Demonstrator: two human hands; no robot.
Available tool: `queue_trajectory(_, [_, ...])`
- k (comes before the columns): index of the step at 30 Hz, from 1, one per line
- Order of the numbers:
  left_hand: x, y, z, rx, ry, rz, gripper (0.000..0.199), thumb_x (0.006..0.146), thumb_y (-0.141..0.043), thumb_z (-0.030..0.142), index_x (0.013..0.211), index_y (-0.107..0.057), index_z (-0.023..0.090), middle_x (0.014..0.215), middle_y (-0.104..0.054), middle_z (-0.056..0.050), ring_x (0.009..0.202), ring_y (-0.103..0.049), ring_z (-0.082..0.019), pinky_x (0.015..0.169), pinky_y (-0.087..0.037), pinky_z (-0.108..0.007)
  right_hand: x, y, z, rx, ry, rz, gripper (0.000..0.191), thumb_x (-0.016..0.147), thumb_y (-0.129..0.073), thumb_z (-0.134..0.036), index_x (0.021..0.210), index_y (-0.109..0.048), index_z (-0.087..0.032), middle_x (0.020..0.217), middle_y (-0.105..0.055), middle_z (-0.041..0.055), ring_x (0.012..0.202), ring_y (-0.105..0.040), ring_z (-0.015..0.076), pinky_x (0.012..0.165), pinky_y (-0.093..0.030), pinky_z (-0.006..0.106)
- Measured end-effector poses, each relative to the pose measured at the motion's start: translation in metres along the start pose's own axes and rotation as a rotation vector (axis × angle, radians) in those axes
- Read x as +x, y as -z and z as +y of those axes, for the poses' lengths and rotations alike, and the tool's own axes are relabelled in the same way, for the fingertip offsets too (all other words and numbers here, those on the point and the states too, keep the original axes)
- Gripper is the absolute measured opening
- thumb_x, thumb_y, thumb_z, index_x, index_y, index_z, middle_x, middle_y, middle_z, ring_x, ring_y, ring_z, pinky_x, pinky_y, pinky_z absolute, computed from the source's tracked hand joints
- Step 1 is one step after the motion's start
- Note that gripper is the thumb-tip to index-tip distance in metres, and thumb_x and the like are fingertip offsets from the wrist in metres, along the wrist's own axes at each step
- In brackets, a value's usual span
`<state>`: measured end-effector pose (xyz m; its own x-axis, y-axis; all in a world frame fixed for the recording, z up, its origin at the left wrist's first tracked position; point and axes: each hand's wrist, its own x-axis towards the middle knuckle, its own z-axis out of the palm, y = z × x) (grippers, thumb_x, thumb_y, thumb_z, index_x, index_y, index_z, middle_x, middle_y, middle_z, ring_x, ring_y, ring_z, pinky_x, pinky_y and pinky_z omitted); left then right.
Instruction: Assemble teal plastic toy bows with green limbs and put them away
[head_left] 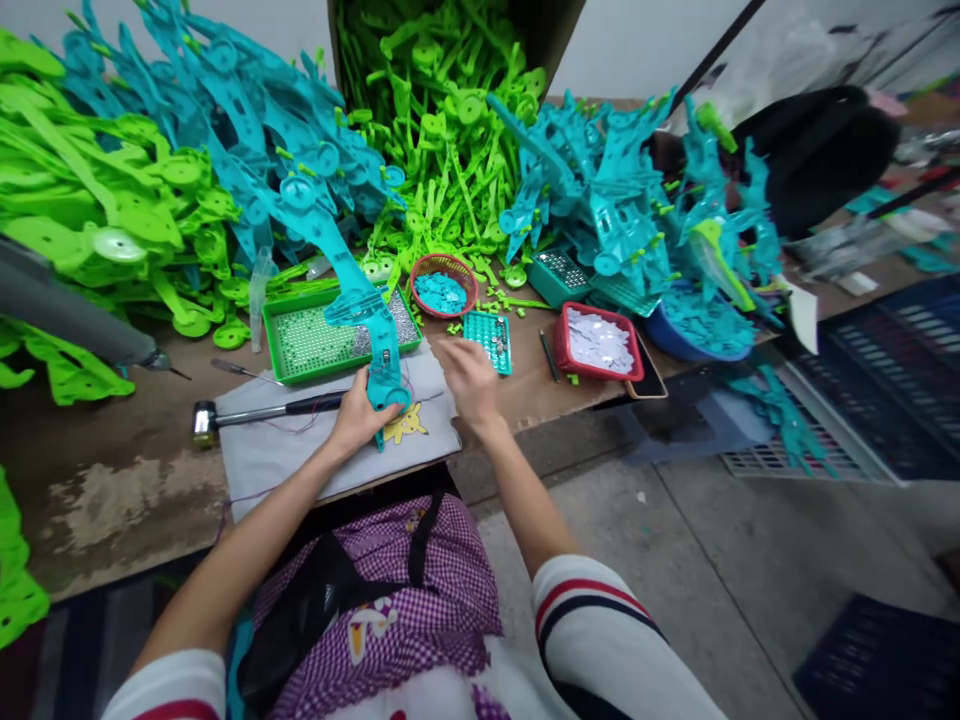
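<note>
My left hand (358, 412) is closed around the lower end of a long teal plastic frame part (341, 255), which tilts up and away from me over a grey cloth (262, 450) with a yellow cartoon figure. To the right, my right hand (471, 382) is smeared by motion, so its grip is unclear; it is beside a small teal perforated tray (491, 340) holding small metal pieces. Left of the frame part, a hammer (262, 412) with a dark handle lies across the cloth. Behind it stands a green tray (315, 340) of small metal pieces, partly covered by the frame part.
A red basket (442, 262) holds teal pieces; a red tub (600, 342) holds pale pieces. Green parts (442, 140) and teal parts (615, 200) are heaped behind. A power screwdriver (97, 310) juts in from the left. A blue bowl (701, 335) stands right.
</note>
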<state>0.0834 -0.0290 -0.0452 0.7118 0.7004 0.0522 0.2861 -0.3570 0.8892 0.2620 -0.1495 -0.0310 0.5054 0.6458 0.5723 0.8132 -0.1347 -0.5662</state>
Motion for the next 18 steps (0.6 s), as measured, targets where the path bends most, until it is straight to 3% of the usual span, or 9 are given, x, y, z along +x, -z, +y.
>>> queue_trajectory(2, [0.0, 0.0, 0.0, 0.008, 0.007, 0.0, 0.06, 0.064, -0.076, 0.034, 0.116, -0.051, 0.019, 0.093, -0.069, -0.003, 0.08, -0.067, -0.022, 0.074, -0.054, -0.034, -0.003, 0.028, 0.026, -0.152, -0.162, 0.101, 0.028, 0.095, -0.049, -0.033, 0.105, -0.074, -0.022, 0.102, -0.067, 0.0111, 0.099, -0.063, 0.024, 0.091, -0.052, 0.043])
queue_trajectory(5, [0.001, -0.001, -0.002, 0.024, -0.006, 0.0, 0.065, 0.062, -0.077, 0.034, 0.119, -0.05, 0.018, 0.102, -0.069, -0.006, 0.088, -0.067, -0.024, 0.081, -0.054, -0.036, -0.002, 0.054, 0.061, -0.308, -0.251, -0.082, 0.027, 0.093, -0.05, -0.027, 0.099, -0.074, -0.017, 0.101, -0.065, 0.0136, 0.097, -0.062, 0.0268, 0.088, -0.05, 0.044])
queue_trajectory(9, [0.001, 0.0, -0.001, 0.029, -0.002, -0.008, 0.065, 0.062, -0.076, 0.035, 0.119, -0.05, 0.017, 0.102, -0.069, -0.007, 0.085, -0.067, -0.023, 0.08, -0.054, -0.036, 0.002, 0.062, 0.078, -0.403, -0.256, -0.229, 0.022, 0.09, -0.052, -0.023, 0.094, -0.072, -0.016, 0.096, -0.066, 0.013, 0.09, -0.062, 0.0257, 0.084, -0.049, 0.04])
queue_trajectory(11, [0.001, 0.0, -0.001, 0.033, 0.002, -0.007, 0.065, 0.063, -0.076, 0.035, 0.119, -0.05, 0.016, 0.097, -0.069, -0.005, 0.08, -0.066, -0.022, 0.075, -0.054, -0.035, 0.003, 0.063, 0.071, -0.399, -0.267, -0.212, 0.017, 0.088, -0.055, -0.023, 0.088, -0.071, -0.016, 0.092, -0.066, 0.0118, 0.085, -0.062, 0.0246, 0.081, -0.048, 0.039])
queue_trajectory(14, [0.0, -0.001, 0.0, 0.031, -0.002, -0.008, 0.062, 0.063, -0.076, 0.033, 0.118, -0.051, 0.017, 0.095, -0.069, -0.004, 0.079, -0.066, -0.021, 0.073, -0.053, -0.034, 0.002, 0.055, 0.038, -0.242, -0.223, -0.118, 0.017, 0.089, -0.058, -0.028, 0.084, -0.07, -0.017, 0.087, -0.067, 0.0089, 0.077, -0.062, 0.0206, 0.075, -0.05, 0.036])
queue_trajectory(16, [0.0, -0.001, 0.0, 0.021, -0.016, -0.008, 0.062, 0.063, -0.077, 0.033, 0.118, -0.051, 0.018, 0.098, -0.069, -0.004, 0.083, -0.066, -0.022, 0.076, -0.054, -0.034, 0.001, 0.038, 0.007, -0.055, -0.1, -0.07, 0.018, 0.091, -0.057, -0.032, 0.09, -0.071, -0.02, 0.09, -0.068, 0.007, 0.079, -0.063, 0.0183, 0.073, -0.052, 0.033])
queue_trajectory(18, [0.001, -0.002, -0.001, 0.005, -0.036, -0.003, 0.064, 0.063, -0.077, 0.032, 0.119, -0.05, 0.018, 0.102, -0.069, -0.005, 0.088, -0.067, -0.023, 0.08, -0.054, -0.035, 0.002, 0.012, -0.022, 0.106, 0.042, -0.107, 0.019, 0.093, -0.056, -0.033, 0.093, -0.071, -0.023, 0.088, -0.07, 0.0048, 0.081, -0.064, 0.0168, 0.074, -0.054, 0.031])
